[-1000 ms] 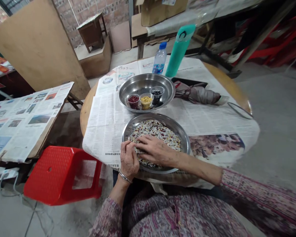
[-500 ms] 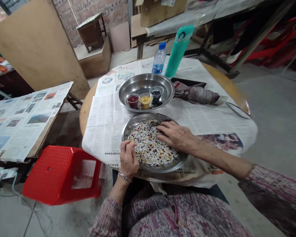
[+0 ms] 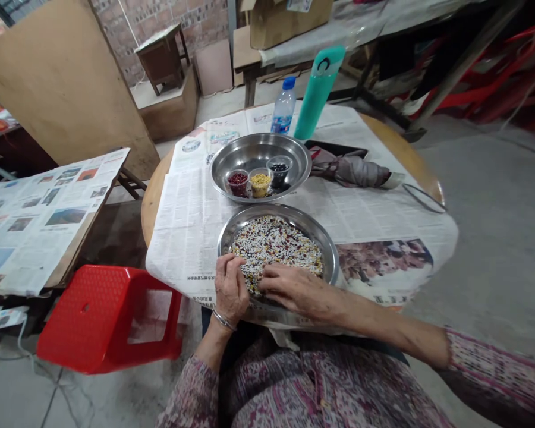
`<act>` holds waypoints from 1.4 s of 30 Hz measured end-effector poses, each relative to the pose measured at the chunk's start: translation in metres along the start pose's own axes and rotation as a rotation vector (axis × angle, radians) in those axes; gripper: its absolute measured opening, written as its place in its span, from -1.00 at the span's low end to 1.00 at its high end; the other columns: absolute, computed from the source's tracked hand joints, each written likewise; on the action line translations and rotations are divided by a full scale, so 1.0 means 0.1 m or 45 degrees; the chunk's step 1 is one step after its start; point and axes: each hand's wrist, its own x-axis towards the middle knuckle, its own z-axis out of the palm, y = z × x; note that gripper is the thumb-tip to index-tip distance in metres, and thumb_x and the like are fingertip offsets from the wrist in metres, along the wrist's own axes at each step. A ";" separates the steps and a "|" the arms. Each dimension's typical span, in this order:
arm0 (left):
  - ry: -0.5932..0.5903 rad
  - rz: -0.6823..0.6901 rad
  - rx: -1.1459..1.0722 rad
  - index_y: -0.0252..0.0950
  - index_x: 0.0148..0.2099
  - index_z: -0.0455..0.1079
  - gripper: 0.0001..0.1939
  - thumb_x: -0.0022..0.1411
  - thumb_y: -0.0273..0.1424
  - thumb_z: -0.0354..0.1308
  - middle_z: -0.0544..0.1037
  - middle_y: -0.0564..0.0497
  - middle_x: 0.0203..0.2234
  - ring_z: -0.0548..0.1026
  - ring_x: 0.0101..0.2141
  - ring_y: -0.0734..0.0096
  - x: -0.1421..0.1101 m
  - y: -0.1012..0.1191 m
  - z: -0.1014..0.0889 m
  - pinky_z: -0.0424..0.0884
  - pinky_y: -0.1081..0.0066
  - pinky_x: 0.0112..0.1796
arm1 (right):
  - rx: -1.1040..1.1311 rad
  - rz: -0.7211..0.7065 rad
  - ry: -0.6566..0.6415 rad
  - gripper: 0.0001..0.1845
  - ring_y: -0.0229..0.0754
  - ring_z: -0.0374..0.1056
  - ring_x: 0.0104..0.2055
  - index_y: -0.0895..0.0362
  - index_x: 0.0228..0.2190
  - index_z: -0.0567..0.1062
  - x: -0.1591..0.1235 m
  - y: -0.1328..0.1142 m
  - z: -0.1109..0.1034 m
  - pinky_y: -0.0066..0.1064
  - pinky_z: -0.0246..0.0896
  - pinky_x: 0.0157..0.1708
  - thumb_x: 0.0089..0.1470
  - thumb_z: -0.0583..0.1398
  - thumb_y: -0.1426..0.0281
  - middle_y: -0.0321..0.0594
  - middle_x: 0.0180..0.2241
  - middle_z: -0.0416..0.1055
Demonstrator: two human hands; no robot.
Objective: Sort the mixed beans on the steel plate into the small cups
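The right hand [image 3: 298,291] has slid back to the near side of the round steel plate [image 3: 276,209], open and resting on the mixed grains [image 3: 274,252]. The left hand [image 3: 229,288] curls at the near rim, its grip unclear. The plate, with no long axis, lies on newspaper [image 3: 191,238].

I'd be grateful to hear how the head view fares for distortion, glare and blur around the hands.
In the head view, the wide lens bows the table and stretches the right forearm; light is soft and even, with mild glare on the upper pan; the grains in the lower pan look sharp, with no obvious motion blur.
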 end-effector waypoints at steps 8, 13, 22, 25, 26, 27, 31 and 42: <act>-0.018 -0.005 -0.015 -0.29 -0.05 0.33 -0.75 0.35 -0.61 -0.11 0.38 -0.09 -0.19 0.37 -0.08 0.32 0.00 -0.01 0.01 0.39 0.28 -0.02 | -0.394 0.222 -0.005 -0.82 -0.20 0.32 -0.26 0.14 -0.36 0.49 -0.12 0.48 -0.23 -0.43 0.13 -0.35 0.13 0.10 0.57 -0.14 -0.29 0.40; -0.050 0.045 0.034 -0.28 -0.04 0.34 -0.78 0.35 -0.58 -0.04 0.38 -0.08 -0.17 0.38 -0.09 0.33 0.02 0.02 0.00 0.39 0.29 -0.02 | -0.473 0.642 0.065 -0.71 -0.10 0.37 -0.18 0.18 -0.10 0.46 0.19 0.65 -0.34 -0.34 0.23 -0.28 0.25 0.00 0.44 -0.02 -0.13 0.39; -0.042 0.077 0.146 -0.34 -0.04 0.28 -0.81 0.33 -0.56 -0.06 0.41 -0.16 -0.17 0.38 -0.09 0.24 0.03 0.05 0.03 0.42 0.21 -0.05 | -0.240 0.286 0.085 -0.73 -0.11 0.34 -0.16 0.19 -0.10 0.44 0.41 0.16 -0.04 -0.34 0.28 -0.24 0.26 0.07 0.33 -0.03 -0.14 0.35; -0.039 0.089 0.154 -0.33 -0.04 0.27 -0.82 0.33 -0.54 -0.05 0.40 -0.16 -0.16 0.40 -0.11 0.25 0.03 0.06 0.02 0.43 0.21 -0.06 | -0.161 0.032 0.046 -0.78 -0.12 0.30 -0.13 0.14 -0.12 0.46 0.25 0.06 0.05 -0.30 0.30 -0.17 0.21 0.14 0.37 -0.09 -0.16 0.37; -0.041 0.104 0.155 -0.33 -0.05 0.27 -0.83 0.33 -0.53 -0.05 0.40 -0.16 -0.17 0.40 -0.12 0.25 0.03 0.06 0.02 0.43 0.22 -0.07 | -0.143 -0.046 0.027 -0.81 -0.12 0.30 -0.12 0.13 -0.14 0.47 0.20 0.06 0.06 -0.29 0.29 -0.14 0.20 0.15 0.38 -0.11 -0.17 0.37; -0.046 0.123 0.155 -0.33 -0.05 0.27 -0.83 0.33 -0.53 -0.05 0.40 -0.15 -0.17 0.41 -0.13 0.26 0.03 0.07 0.01 0.44 0.23 -0.08 | -0.136 -0.108 0.012 -0.84 -0.12 0.29 -0.12 0.12 -0.18 0.49 0.17 0.07 0.06 -0.28 0.29 -0.13 0.20 0.15 0.39 -0.12 -0.18 0.38; -0.100 0.202 0.147 -0.32 -0.08 0.28 -0.85 0.32 -0.50 -0.03 0.42 -0.15 -0.19 0.43 -0.14 0.24 0.03 0.08 -0.02 0.45 0.22 -0.10 | -0.239 -0.132 0.041 -0.80 -0.10 0.28 -0.13 0.10 -0.20 0.52 0.16 0.27 0.01 -0.30 0.28 -0.22 0.23 0.10 0.43 -0.11 -0.19 0.40; -0.182 0.187 0.281 -0.31 -0.13 0.32 -0.87 0.32 -0.45 -0.01 0.50 -0.13 -0.22 0.46 -0.18 0.22 0.05 0.12 -0.03 0.41 0.26 -0.16 | -0.487 0.500 0.200 -0.70 0.03 0.24 0.01 0.19 -0.14 0.52 0.46 0.64 -0.32 -0.25 0.24 -0.07 0.24 0.06 0.35 0.00 -0.12 0.41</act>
